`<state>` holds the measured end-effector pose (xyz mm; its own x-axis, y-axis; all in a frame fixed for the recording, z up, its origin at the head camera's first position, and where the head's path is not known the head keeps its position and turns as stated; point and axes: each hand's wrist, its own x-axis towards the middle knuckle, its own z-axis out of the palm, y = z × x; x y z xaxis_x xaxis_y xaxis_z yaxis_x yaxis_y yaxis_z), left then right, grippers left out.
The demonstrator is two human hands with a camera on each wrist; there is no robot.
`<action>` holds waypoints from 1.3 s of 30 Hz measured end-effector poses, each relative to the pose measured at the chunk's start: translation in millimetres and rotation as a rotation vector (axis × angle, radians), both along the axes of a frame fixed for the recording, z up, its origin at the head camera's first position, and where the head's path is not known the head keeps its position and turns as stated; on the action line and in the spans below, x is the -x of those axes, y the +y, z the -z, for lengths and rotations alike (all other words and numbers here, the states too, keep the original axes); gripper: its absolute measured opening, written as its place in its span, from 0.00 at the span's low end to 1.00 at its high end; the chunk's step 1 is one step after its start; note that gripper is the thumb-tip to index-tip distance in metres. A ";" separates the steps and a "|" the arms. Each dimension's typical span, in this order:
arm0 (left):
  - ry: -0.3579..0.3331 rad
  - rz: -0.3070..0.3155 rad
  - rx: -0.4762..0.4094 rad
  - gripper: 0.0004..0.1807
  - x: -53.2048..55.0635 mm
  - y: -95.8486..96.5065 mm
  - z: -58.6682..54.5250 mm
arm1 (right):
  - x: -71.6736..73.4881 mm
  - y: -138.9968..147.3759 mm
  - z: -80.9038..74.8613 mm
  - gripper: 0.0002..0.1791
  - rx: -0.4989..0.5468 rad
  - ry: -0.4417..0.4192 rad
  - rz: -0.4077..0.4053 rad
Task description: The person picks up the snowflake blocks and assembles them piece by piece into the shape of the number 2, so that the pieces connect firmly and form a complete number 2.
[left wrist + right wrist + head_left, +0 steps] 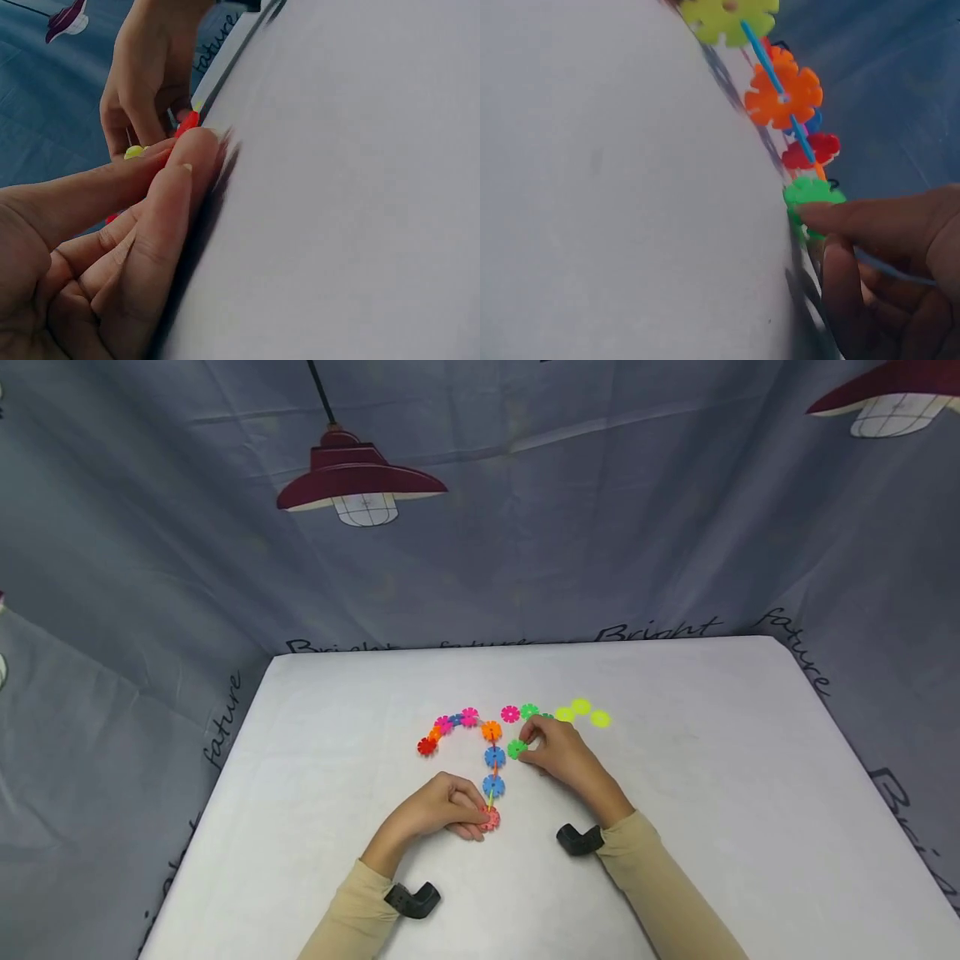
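A chain of notched plastic snowflake discs curves over the white table, from a red disc (pixel 427 746) through pink, blue and orange ones. Two blue discs (pixel 493 757) stand in its near stretch, joined edge-on by thin discs. At its near end my left hand (pixel 438 808) pinches a coral-red disc (pixel 492 820) between thumb and fingers. Beside the blue discs, my right hand (pixel 562 753) holds a green disc (pixel 516 749) by its edge. The right wrist view shows thumb and fingertip on that green disc (pixel 808 192), with an orange disc (pixel 780 97) of the chain beyond.
Past my right hand lie loose discs: a pink one (pixel 510 714), a green one (pixel 529 710) and several yellow ones (pixel 581 706). Another green disc is partly hidden by the hand. A grey printed curtain (pixel 510 568) hangs behind the table (pixel 337 710).
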<state>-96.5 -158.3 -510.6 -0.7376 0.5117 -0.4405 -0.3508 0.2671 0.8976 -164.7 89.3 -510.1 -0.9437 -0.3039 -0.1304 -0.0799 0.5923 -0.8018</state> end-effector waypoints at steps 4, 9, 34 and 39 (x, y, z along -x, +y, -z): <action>0.024 -0.028 -0.010 0.09 5.9 -4.0 3.2 | -6.6 3.5 0.4 0.08 0.110 -0.035 -0.131; 0.032 -0.056 -0.022 0.09 9.7 -5.3 4.7 | -10.5 5.7 1.2 0.04 0.173 -0.103 -0.314; 0.039 -0.108 -0.058 0.08 10.1 -3.0 6.0 | -25.8 -12.9 -2.5 0.03 0.001 0.265 -0.439; 0.039 -0.115 -0.073 0.07 9.2 -4.4 7.2 | -25.4 -16.1 0.7 0.03 -0.010 0.285 -0.437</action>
